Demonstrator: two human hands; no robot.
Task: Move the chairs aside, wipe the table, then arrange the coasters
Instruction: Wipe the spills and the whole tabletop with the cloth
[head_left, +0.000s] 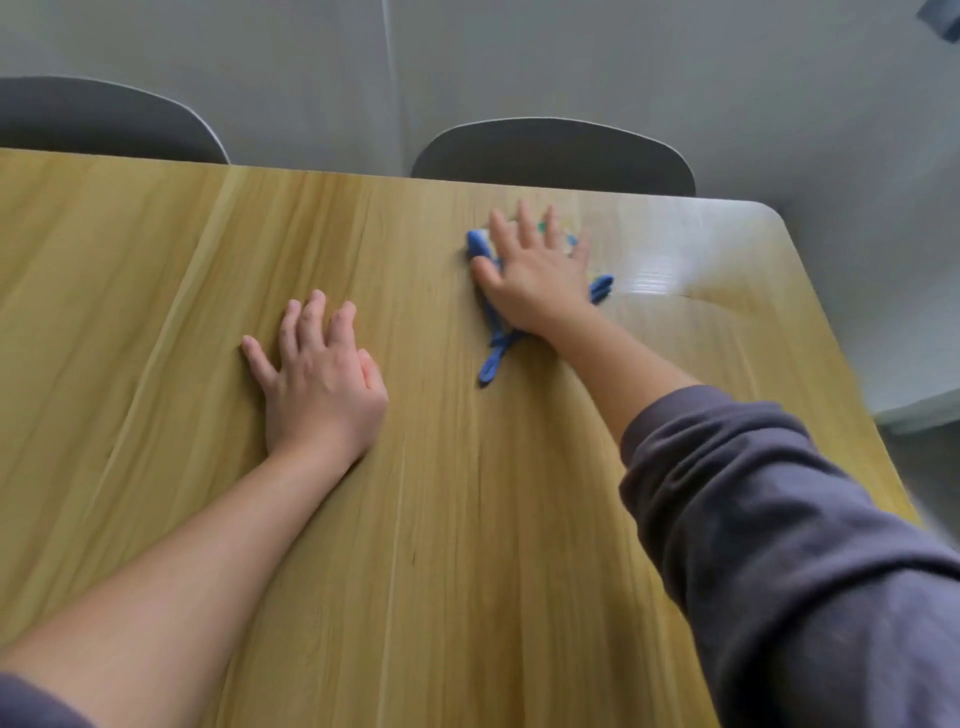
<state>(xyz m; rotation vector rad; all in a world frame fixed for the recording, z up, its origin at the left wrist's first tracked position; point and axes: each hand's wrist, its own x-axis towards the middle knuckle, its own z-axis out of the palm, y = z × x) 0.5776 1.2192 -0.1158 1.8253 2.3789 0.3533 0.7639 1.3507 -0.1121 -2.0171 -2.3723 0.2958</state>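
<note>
Right hand (535, 270) is flat, fingers spread, pressing down on one cloth (493, 332) near the table's (156, 260) far right corner. Left hand (319, 384) lies open, palm down, nearer the table's middle, holding nothing. Cloth is blue with a pale patterned patch peeking out between the fingers, bunched up, one strip trailing back toward me. Two dark chairs (556, 156) sit tucked against the table's far edge.

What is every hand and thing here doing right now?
Right hand: flat, fingers spread, pressing on the cloth.
Cloth: blue-edged, crumpled under that hand, on the table.
Left hand: empty, resting palm down on the table.
Table: wooden; no coasters visible.
Two chairs: at the far edge.
</note>
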